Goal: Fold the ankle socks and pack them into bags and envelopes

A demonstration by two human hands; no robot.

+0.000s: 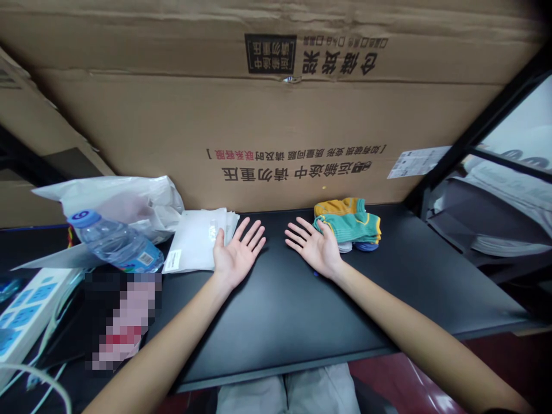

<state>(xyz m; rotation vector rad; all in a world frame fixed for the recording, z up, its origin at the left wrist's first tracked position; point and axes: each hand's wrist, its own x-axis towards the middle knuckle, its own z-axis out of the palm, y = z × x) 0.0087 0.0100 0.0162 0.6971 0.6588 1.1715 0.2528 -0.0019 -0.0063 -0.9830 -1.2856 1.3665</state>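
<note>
Palm up, my left hand [237, 256] is held over the black table with its fingers spread and nothing in it. Just left of it lies a stack of white packets [196, 241], partly covered by the thumb. My right hand [317, 247] is likewise palm up, fingers apart and bare. Behind its thumb sits a pile of folded socks [356, 227]: mustard yellow at the back, green with yellow edging on top, grey and blue below. Whether that hand touches the socks I cannot tell.
A large cardboard sheet [276, 121] stands along the back. To the left are a water bottle [118, 241], a white plastic bag [159, 201], a power strip [32, 310] and cables. The table's front edge [276, 365] runs above my lap. A black metal frame [470, 118] rises at right.
</note>
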